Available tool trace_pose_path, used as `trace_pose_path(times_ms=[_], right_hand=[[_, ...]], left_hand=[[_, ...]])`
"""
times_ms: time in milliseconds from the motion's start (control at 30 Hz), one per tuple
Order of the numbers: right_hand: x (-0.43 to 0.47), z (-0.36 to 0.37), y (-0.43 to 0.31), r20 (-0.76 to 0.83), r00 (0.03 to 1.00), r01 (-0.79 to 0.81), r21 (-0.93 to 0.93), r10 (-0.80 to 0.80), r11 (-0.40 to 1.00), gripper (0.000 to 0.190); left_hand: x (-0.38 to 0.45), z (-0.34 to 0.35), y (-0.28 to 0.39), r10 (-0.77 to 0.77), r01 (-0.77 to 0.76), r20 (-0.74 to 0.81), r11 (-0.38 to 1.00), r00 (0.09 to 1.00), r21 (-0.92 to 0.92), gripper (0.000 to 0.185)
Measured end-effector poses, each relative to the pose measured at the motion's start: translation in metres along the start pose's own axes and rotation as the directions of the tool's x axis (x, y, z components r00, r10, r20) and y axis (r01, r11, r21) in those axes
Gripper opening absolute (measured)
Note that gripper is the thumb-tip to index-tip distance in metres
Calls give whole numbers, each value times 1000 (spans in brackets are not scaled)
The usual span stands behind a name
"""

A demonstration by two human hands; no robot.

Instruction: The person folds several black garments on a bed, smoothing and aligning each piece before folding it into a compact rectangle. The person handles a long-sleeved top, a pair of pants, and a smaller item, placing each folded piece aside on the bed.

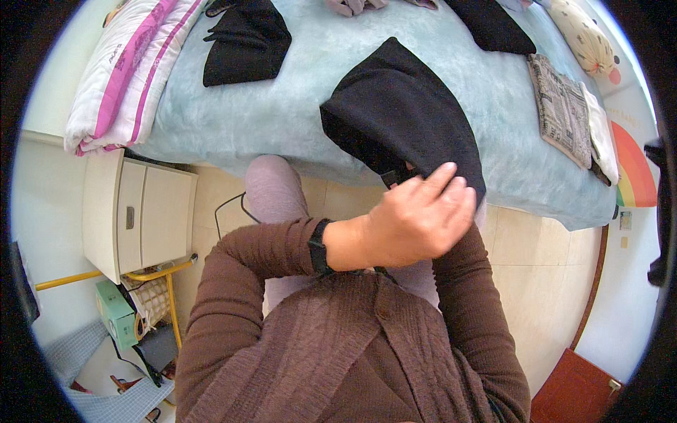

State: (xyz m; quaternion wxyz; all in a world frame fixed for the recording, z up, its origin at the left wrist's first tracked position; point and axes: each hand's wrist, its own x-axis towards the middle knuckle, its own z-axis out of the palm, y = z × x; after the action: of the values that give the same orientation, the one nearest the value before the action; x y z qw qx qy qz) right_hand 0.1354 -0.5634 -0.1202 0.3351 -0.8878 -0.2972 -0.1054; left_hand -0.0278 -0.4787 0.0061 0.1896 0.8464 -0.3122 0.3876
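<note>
A black fabric garment (pixel 402 100), folded to a point at its far end, lies on the near part of the bed and reaches over its edge towards me. My left hand (pixel 423 217), with a dark band on the wrist, is over the garment's near end, its fingers curled against the cloth; whether they pinch it cannot be told. My right forearm runs up beneath the left hand, and the black cloth covers most of my right hand. Small bits of skin show at the garment's opening, beside a dark label-like patch (pixel 389 178).
The bed has a pale blue cover (pixel 238 127). On it are a folded black garment (pixel 248 47), another black garment (pixel 494 26), a rolled white-and-pink quilt (pixel 121 79), printed folded cloth (pixel 560 111) and a patterned cushion (pixel 579 39). A white drawer cabinet (pixel 166 217) stands left; a cable (pixel 217 211) hangs nearby.
</note>
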Motion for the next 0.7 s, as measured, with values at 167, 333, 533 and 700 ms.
trace_pose_path(times_ms=[167,333,533,700], right_hand=[[-36,-16,-4,-53,999,13,-32,-14,999,22],[-57,-19,-2,-90,995,27,-73,-34,997,21],[-68,-23,1,-150,987,46,-97,-60,994,20],[-94,-61,-3,-344,938,12,-67,-34,998,19]], left_hand=[[-82,23,-25,-71,54,-80,979,994,-196,43],[-136,51,-39,-468,536,544,843,697,39,44],[-115,98,-121,-233,235,198,972,952,14,52],[-113,107,-154,-312,306,189,950,931,62,55]])
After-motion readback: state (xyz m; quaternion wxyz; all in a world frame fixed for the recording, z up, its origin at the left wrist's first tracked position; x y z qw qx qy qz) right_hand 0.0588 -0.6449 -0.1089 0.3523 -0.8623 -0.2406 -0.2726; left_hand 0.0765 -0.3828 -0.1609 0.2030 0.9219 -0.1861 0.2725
